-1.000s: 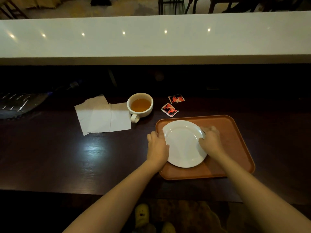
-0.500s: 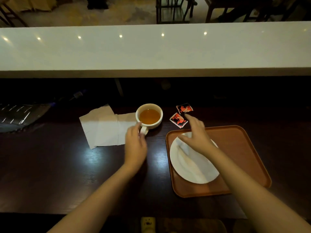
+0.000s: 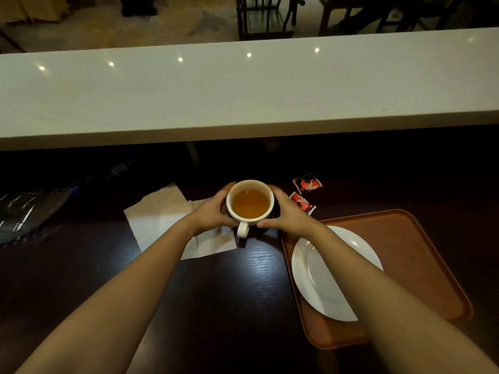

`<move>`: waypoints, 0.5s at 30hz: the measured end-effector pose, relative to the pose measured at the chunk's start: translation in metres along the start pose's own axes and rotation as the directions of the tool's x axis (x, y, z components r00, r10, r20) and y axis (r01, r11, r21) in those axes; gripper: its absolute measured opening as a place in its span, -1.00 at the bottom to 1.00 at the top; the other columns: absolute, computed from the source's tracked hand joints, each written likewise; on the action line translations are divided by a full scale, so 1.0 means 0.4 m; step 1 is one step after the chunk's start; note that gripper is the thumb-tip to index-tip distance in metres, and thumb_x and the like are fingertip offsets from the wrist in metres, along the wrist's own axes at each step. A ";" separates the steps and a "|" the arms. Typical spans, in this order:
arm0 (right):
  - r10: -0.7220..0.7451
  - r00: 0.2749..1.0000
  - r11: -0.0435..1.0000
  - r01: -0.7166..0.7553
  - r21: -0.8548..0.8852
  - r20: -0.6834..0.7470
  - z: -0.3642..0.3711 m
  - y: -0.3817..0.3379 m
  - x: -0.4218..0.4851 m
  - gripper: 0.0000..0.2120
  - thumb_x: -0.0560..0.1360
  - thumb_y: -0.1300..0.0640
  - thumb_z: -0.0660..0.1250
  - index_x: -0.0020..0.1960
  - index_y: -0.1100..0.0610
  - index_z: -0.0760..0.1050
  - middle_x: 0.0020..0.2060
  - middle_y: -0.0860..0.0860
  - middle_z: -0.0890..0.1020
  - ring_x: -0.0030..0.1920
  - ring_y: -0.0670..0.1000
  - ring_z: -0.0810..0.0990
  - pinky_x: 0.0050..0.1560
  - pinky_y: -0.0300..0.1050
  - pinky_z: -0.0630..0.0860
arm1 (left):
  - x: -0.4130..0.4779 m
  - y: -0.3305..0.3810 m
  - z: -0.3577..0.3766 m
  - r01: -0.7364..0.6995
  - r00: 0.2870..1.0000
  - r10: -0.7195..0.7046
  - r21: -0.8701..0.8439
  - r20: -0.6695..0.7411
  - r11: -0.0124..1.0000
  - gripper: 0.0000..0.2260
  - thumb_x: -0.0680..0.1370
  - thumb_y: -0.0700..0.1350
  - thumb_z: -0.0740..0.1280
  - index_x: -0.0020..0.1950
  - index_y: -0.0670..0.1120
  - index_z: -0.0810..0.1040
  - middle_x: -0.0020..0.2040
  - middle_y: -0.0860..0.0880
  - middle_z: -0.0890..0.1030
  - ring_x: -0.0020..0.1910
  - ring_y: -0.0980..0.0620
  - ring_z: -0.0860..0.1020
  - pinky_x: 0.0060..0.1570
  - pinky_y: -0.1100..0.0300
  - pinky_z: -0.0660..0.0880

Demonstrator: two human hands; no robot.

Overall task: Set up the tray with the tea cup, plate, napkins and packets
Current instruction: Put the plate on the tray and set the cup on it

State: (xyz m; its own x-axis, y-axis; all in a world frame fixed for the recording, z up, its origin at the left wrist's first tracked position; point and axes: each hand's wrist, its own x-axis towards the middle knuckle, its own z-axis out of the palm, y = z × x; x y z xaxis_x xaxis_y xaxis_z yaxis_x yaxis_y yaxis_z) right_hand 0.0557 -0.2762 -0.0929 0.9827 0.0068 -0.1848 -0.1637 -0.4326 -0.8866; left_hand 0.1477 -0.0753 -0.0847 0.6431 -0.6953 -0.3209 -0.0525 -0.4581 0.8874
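Observation:
A white tea cup [image 3: 250, 204] full of amber tea stands on the dark table, its handle toward me. My left hand [image 3: 210, 211] wraps its left side and my right hand [image 3: 287, 214] wraps its right side. To the right lies the brown tray [image 3: 421, 260] with the white plate [image 3: 318, 287] on its left half; my right forearm crosses over the plate. White napkins [image 3: 159, 214] lie spread to the left of the cup, partly under my left wrist. Two red and black packets [image 3: 307, 183] [image 3: 302, 202] lie on the table beyond the tray.
A long white counter [image 3: 243, 90] runs across the back, above the dark table [image 3: 243, 279]. A dark shiny object [image 3: 24, 211] lies at the far left. Chairs and floor show beyond the counter.
Both hands left the plate on the tray and moved up and left to the cup. They now clasp it from both sides.

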 end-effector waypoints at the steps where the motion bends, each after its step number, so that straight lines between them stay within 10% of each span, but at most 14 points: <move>1: -0.003 1.000 1.000 0.003 0.025 0.003 0.002 0.000 -0.001 -0.16 0.29 0.10 0.52 0.42 0.00 0.12 0.40 0.05 0.29 0.39 0.00 0.28 0.33 -0.11 0.29 | 0.000 0.001 -0.002 -0.005 1.000 0.006 -0.037 0.022 0.999 -0.18 0.33 -0.35 0.47 0.41 0.10 0.13 0.22 0.19 0.39 0.22 0.21 0.41 -0.02 0.55 0.42; 15: -0.070 0.990 0.996 0.075 0.037 -0.124 -0.030 0.006 -0.122 -0.13 0.24 0.06 0.55 0.40 -0.12 0.12 0.29 -0.16 0.25 0.26 -0.24 0.27 0.06 -0.61 0.25 | -0.062 0.084 0.056 -0.006 0.998 0.009 -0.055 0.063 0.998 -0.30 0.32 -0.36 0.47 0.32 0.03 0.23 0.20 0.19 0.42 0.20 0.22 0.45 0.00 0.48 0.47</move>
State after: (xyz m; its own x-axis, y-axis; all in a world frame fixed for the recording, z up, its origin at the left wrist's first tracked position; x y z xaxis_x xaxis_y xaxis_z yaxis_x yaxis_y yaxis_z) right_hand 0.0084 -0.2885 -0.0807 0.9949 -0.0751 -0.0680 -0.0924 -0.3976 -0.9129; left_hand 0.1127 -0.0858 -0.0544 0.5929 -0.7333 -0.3328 -0.0145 -0.4230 0.9060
